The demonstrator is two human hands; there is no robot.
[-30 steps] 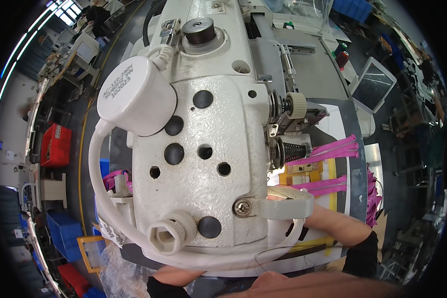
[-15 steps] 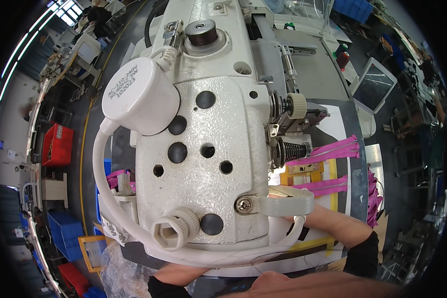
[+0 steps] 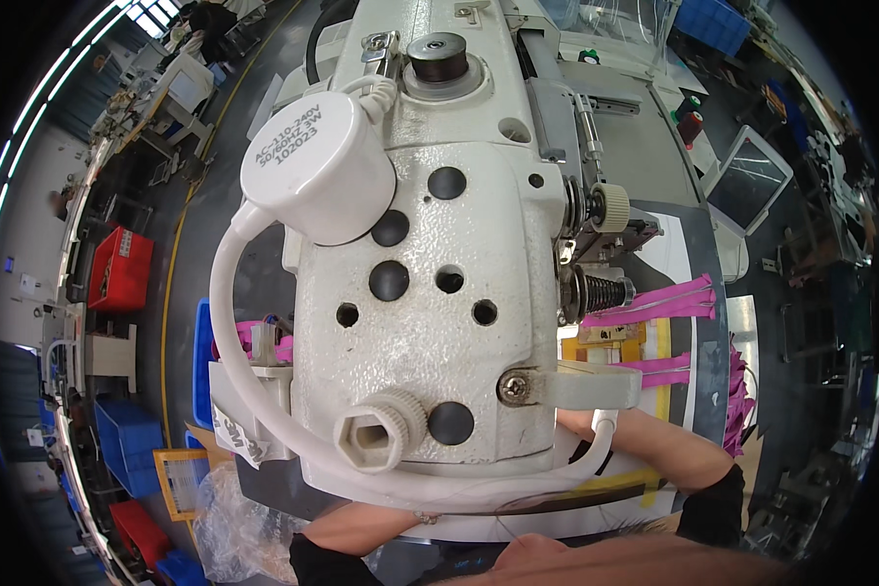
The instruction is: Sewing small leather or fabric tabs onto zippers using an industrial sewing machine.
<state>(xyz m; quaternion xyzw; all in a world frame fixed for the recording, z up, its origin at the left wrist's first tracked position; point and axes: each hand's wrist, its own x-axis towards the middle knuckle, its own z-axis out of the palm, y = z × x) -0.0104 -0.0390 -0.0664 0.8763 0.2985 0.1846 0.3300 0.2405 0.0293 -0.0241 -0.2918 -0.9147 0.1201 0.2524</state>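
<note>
A white industrial sewing machine head [image 3: 420, 361] fills the middle of the view and hides most of what my hands do. My left forearm [image 3: 366, 527] reaches in under its front edge, with a bracelet at the wrist; the left hand itself is hidden. From the right, my right forearm [image 3: 674, 447] goes under the machine, its fingers out of sight behind the grey lever. Near it, two magenta zipper strips [image 3: 669, 301] lie across a yellow-edged frame [image 3: 610, 342] on the machine bed. Whether either hand holds anything is hidden.
A white motor housing [image 3: 313, 171] with a thick cable sticks out at left. Further magenta strips [image 3: 740, 400] hang at the table's right edge. Clear plastic bags [image 3: 239, 527] lie lower left. Blue [image 3: 127, 444] and red bins [image 3: 120, 271] line the aisle; a tablet screen [image 3: 749, 181] stands right.
The machine has shifted right in the picture as my view moved. More of my left wrist, with its bracelet, shows now. Less of the lower magenta strip is visible beside the lever.
</note>
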